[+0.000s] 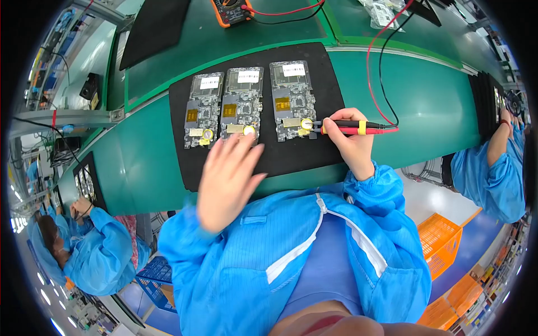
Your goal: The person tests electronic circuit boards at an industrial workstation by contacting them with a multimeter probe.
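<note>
Three circuit boards lie side by side on a black mat (302, 157): a left board (195, 101), a middle board (242, 102) and a right board (288, 98). Each has a white label at its far end and a round coin cell with yellow at its near end. My right hand (354, 147) pinches a pair of multimeter probes (346, 124), one black and one red, pointing left. Their tips are at the coin cell (306, 124) of the right board; exact contact is too small to tell. My left hand (227, 176), slightly blurred, is open with fingers apart, fingertips by the middle board's near end.
Beyond the mat sits an orange multimeter (230, 14) on the green bench (431, 112). Red and black leads (370, 56) hang at the right. Plastic bags (384, 12) lie at the back. Co-workers in blue sit left and right; an orange crate (440, 241) stands low right.
</note>
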Demonstrator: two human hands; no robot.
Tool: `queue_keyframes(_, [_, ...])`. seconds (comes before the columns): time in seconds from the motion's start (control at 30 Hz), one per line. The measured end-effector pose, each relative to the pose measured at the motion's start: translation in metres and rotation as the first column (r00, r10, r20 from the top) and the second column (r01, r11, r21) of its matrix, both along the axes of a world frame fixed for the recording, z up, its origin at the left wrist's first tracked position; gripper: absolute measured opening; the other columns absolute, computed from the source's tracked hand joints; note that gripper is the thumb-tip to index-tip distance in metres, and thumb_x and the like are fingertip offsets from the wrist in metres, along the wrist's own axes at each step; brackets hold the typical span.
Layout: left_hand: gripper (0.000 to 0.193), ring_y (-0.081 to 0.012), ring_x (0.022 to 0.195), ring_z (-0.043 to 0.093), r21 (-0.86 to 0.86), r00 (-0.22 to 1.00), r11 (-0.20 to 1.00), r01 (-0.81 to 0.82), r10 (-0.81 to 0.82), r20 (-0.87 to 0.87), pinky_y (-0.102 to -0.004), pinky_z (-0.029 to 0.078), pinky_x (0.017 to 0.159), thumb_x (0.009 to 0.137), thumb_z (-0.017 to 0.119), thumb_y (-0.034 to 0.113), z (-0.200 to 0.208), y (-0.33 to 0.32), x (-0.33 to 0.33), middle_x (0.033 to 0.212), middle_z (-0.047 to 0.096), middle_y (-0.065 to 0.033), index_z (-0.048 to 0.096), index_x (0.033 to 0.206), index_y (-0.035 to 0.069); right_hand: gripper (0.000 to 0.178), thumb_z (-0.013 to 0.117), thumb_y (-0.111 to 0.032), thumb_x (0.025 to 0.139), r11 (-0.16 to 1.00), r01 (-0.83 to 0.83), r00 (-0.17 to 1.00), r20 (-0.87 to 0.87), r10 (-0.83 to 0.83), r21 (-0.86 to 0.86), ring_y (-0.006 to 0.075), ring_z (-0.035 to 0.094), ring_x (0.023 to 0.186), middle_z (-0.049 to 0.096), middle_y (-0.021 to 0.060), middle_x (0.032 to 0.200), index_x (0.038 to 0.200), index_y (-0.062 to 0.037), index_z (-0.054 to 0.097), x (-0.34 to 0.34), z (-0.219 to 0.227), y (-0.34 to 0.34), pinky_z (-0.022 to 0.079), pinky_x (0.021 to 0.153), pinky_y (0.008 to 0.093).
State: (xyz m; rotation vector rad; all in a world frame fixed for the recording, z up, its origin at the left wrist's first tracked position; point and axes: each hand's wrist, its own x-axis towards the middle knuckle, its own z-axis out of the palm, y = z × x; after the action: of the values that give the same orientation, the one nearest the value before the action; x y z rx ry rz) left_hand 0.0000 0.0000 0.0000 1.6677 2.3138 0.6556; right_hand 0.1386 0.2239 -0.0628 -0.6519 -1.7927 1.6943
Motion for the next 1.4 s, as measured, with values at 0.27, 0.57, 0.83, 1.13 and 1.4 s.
queue_keyframes(0.27, [0.057, -0.0246, 0.129, 0.043, 0.131, 0.98, 0.988, 0.08, -0.054, -0.191, -0.0549, 0.019, 0.109, 0.076, 0.071, 0.025, -0.058, 0.049, 0.006, 0.137, 0.048, -0.0079, 0.053, 0.127, 0.005, 0.015, 0.07, -0.002, 0.081, 0.999, 0.037, 0.997, 0.061, -0.037, 0.003, 0.0125, 0.066, 0.072, 0.065, 0.0068, 0.08, 0.088, 0.0005, 0.057, -0.001, 0.001, -0.001, 0.052, 0.062, 0.0216])
queue_keyframes(0.57, [0.053, -0.0251, 0.128, 0.044, 0.155, 0.98, 0.985, 0.077, -0.046, -0.196, -0.0549, 0.021, 0.109, 0.079, 0.069, 0.023, -0.064, 0.048, 0.008, 0.136, 0.049, -0.0089, 0.054, 0.126, 0.005, 0.015, 0.071, -0.003, 0.08, 0.993, 0.071, 0.991, 0.111, -0.081, 0.089, 0.0106, 0.064, 0.068, 0.064, 0.0058, 0.076, 0.085, -0.0004, 0.057, -0.001, -0.005, -0.006, 0.05, 0.057, 0.0208])
queue_keyframes(0.83, [0.05, -0.0228, 0.128, 0.044, 0.192, 0.975, 0.977, 0.09, -0.047, -0.217, -0.0523, 0.022, 0.109, 0.08, 0.068, 0.025, -0.069, 0.047, 0.01, 0.136, 0.048, -0.0075, 0.055, 0.124, 0.005, 0.015, 0.072, -0.002, 0.079, 0.991, 0.101, 0.989, 0.095, -0.11, 0.092, 0.0106, 0.064, 0.067, 0.063, 0.0055, 0.075, 0.084, -0.0005, 0.057, 0.003, -0.008, -0.01, 0.049, 0.057, 0.0204])
queue_keyframes(1.13, [0.051, -0.0218, 0.129, 0.043, 0.179, 0.974, 0.981, 0.079, -0.038, -0.222, -0.0526, 0.019, 0.11, 0.08, 0.067, 0.025, -0.068, 0.048, 0.007, 0.138, 0.047, -0.0066, 0.055, 0.125, 0.005, 0.015, 0.071, -0.002, 0.08, 0.993, 0.097, 0.991, 0.086, -0.102, 0.06, 0.0111, 0.064, 0.068, 0.064, 0.0062, 0.075, 0.083, -0.0004, 0.057, 0.0, -0.01, -0.008, 0.05, 0.059, 0.021])
queue_keyframes(1.4, [0.048, -0.022, 0.131, 0.041, 0.168, 0.963, 0.981, 0.093, -0.046, -0.266, -0.0516, 0.02, 0.11, 0.083, 0.063, 0.027, -0.07, 0.048, 0.008, 0.138, 0.046, -0.0081, 0.055, 0.125, 0.005, 0.014, 0.071, -0.002, 0.08, 0.992, 0.101, 0.99, 0.091, -0.107, 0.071, 0.0098, 0.063, 0.067, 0.064, 0.0056, 0.074, 0.083, -0.0007, 0.057, -0.001, -0.005, -0.009, 0.049, 0.058, 0.0206])
